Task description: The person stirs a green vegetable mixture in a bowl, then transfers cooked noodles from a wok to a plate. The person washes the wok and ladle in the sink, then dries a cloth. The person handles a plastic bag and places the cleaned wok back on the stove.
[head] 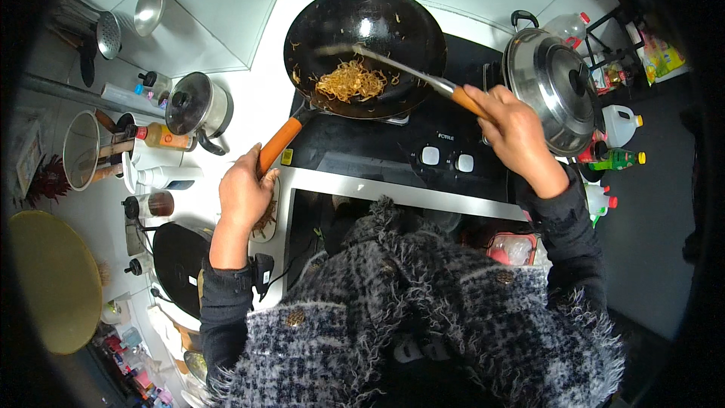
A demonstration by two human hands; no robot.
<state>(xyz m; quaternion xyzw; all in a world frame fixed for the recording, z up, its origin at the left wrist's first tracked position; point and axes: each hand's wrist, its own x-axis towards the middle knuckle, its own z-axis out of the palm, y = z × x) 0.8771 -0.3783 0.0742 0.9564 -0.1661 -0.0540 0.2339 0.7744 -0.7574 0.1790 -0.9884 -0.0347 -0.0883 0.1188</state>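
Observation:
A black wok (374, 17) is tilted over the black gas hob (385, 150), its inside turned towards me. My left hand (246, 184) grips the wok's orange wooden handle (280, 147). Browned shreds of food, perhaps noodles (352, 80), lie heaped in the lower part of the wok, with a few strands stuck to its wall. In my right hand (512, 127) is a metal spatula (402, 68), held by its wooden handle. The spatula's blurred blade is inside the wok, just above the heap.
Right of the hob stands a lidded steel pot (552, 88), with several bottles (617, 158) beyond it. A small lidded saucepan (192, 105) is at the left, near a sauce bottle (164, 137). Part of an oval plate of food (266, 224) shows beside my left wrist.

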